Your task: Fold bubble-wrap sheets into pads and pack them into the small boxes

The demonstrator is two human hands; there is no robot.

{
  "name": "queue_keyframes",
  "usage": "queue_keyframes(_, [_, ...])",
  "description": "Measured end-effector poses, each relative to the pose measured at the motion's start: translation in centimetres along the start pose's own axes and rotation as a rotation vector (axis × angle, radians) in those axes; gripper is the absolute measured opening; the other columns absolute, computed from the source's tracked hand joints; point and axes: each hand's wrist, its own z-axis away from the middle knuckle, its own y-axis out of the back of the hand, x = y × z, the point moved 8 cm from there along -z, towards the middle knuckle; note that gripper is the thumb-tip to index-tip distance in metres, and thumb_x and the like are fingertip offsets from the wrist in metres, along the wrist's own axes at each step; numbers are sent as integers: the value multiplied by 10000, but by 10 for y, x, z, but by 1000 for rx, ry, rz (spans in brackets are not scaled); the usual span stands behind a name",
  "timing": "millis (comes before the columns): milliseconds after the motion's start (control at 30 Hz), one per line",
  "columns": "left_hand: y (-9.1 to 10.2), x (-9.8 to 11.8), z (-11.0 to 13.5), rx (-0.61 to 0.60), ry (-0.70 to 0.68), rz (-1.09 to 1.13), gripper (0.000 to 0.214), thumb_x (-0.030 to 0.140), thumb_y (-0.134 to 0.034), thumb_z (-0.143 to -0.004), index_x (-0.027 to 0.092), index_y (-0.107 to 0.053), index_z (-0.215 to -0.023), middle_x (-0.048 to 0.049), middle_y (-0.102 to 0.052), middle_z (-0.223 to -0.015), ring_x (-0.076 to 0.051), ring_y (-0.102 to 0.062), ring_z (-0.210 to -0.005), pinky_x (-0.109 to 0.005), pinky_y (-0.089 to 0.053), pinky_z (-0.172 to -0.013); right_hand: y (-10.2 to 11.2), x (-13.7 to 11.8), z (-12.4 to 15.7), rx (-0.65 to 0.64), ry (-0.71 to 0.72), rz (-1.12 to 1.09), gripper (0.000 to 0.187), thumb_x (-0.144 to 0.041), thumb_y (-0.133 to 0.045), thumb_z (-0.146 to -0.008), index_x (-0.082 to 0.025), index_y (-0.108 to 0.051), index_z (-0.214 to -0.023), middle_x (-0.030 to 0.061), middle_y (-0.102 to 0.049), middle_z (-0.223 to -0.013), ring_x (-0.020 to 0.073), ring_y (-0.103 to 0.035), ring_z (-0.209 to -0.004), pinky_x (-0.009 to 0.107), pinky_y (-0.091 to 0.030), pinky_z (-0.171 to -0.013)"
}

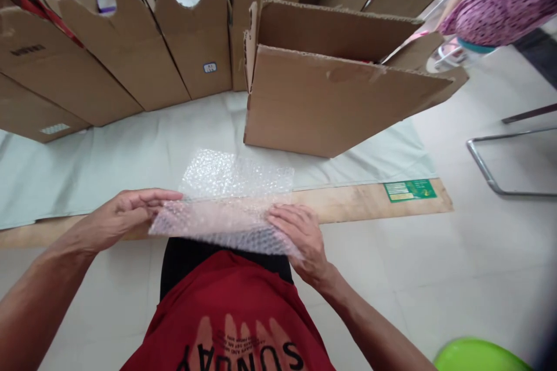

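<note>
Bubble wrap (237,200) held at both ends

Clear, bubbled plastic stretches between the person's two hands, just above the lap and in front of a red shirt (230,319). The left hand (126,211) is closed on the sheet's left edge, fingers curled over the top and pinching it. The right hand (302,240) grips the lower right corner, its fingers spread flat on the upper face. The near part of the sheet looks folded or rolled over on itself; the far part lies flat over a pale cloth (130,156) and the edge of a wooden board (348,203) that bears a green label (409,190). A large open cardboard box (331,104) stands on the cloth just beyond, with more boxes (130,40) ranked behind. At upper right a sleeve of purple patterned fabric (500,8) belongs to another person.
</note>
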Motion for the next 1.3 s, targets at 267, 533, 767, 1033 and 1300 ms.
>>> queue_keyframes(267, [-24, 51, 2, 172, -475, -466, 366, 468, -835, -690, 283, -847, -1005, -99, -705, -1163, -184, -623, -725, -241, -488, -529, 13, 21, -15, 72, -294, -176, 209, -277, -558, -1033, -271, -765, -1063, 71, -787, -1052, 268, -737, -1023, 443, -561, -908])
queue_keyframes(533, [-34, 47, -22, 326, -227, -507, 322, 556, -677, -765, 241, -717, -716, 17, -518, -458, -149, -438, -440, -255, -341, -457, 24, 37, -32, 141, -325, 58, 168, -279, -625, -983, -224, -634, -824, 89, -718, -1044, 225, -694, -898, 346, -564, -765])
queue_keyframes(767, [-35, 52, -33, 395, -267, -801, 308, 525, -594, -796, 247, -687, -702, -14, -685, -639, -196, -585, -591, -277, -400, -554, 24, 43, -33, 120, -346, 314, 190, -208, -601, -948, -235, -568, -763, 72, -701, -957, 238, -624, -872, 375, -501, -779])
queue_keyframes(1033, [-37, 54, -32, 457, -263, -929, 313, 556, -557, -816, 273, -662, -731, -24, -719, -686, -230, -620, -613, -299, -386, -584, 27, 45, -37, -38, -366, 196, 213, -168, -581, -859, -234, -484, -681, 76, -677, -976, 238, -636, -883, 377, -496, -788])
queue_keyframes(1300, [-42, 71, -32, 521, -272, -1162, 303, 510, -561, -887, 266, -638, -725, -56, -694, -670, -275, -616, -633, -304, -303, -554, 35, 36, -35, -33, -308, 453, 111, -225, -582, -888, -204, -612, -994, 121, -694, -1056, 305, -636, -947, 426, -469, -803])
